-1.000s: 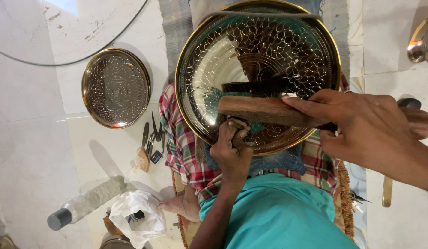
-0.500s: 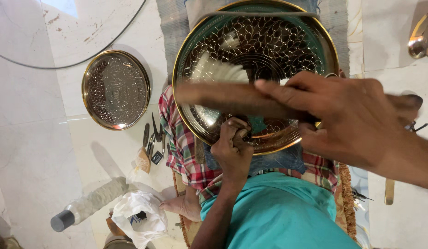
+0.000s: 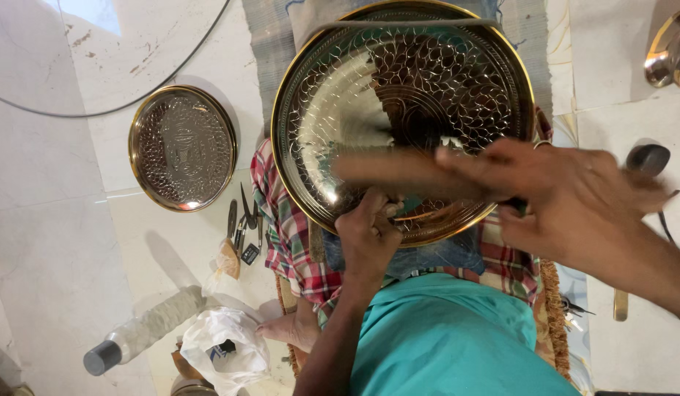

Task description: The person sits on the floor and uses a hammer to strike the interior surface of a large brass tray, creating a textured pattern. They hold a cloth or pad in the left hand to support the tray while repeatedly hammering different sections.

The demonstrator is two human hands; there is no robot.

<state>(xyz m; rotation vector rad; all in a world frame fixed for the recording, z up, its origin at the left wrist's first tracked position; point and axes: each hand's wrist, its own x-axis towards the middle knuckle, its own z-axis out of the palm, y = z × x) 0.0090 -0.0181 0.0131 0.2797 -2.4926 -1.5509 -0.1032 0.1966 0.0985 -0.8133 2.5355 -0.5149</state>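
A large engraved brass plate point(image 3: 292, 95) rests on my lap, tilted toward me. My left hand point(image 3: 365, 238) is closed around a small metal punch point(image 3: 392, 210) set against the plate's near rim. Only the punch's top shows above my fingers. My right hand point(image 3: 574, 198) grips a wooden mallet point(image 3: 398, 169). The mallet lies crosswise over the plate's lower half, just above my left hand, and is blurred by motion.
A smaller engraved plate point(image 3: 182, 147) lies on the marble floor at left. Below it are pliers and small tools point(image 3: 241, 220), a bottle point(image 3: 142, 334) and a white plastic bag point(image 3: 222, 345). A chequered cloth point(image 3: 281, 235) covers my knees. A metal bowl point(image 3: 670, 51) sits top right.
The mallet swung up and left over the plate, then came back down toward the punch. My left hand stayed at the near rim.
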